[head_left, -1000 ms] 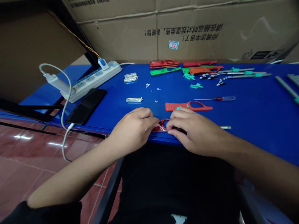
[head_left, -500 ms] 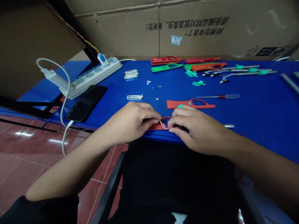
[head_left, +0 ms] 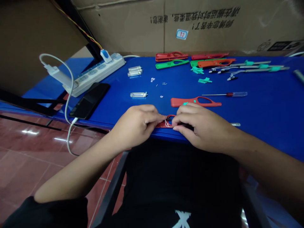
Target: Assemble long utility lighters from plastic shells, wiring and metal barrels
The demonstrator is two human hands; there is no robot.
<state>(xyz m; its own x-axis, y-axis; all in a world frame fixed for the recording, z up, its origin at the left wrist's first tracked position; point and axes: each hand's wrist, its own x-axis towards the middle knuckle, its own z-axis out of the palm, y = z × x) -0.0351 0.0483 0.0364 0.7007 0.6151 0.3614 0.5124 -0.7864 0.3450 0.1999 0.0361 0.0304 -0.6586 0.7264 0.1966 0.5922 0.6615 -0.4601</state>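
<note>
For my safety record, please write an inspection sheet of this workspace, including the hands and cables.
Surface: glossy blue tabletop; spills: nothing seen.
Job's things: red plastic shell with thin white wires, between the hands; solid red plastic cover behind.
Clutter: black smartphone, teal scraps, screwdriver with red-and-clear handle.
Hands: left hand and right hand touch the shell; their grip is partly hidden.
Cables: white cable from smartphone hangs over the edge; long white power strip nearby.
Surroundings: brown cardboard behind, red floor tiles below.
</note>
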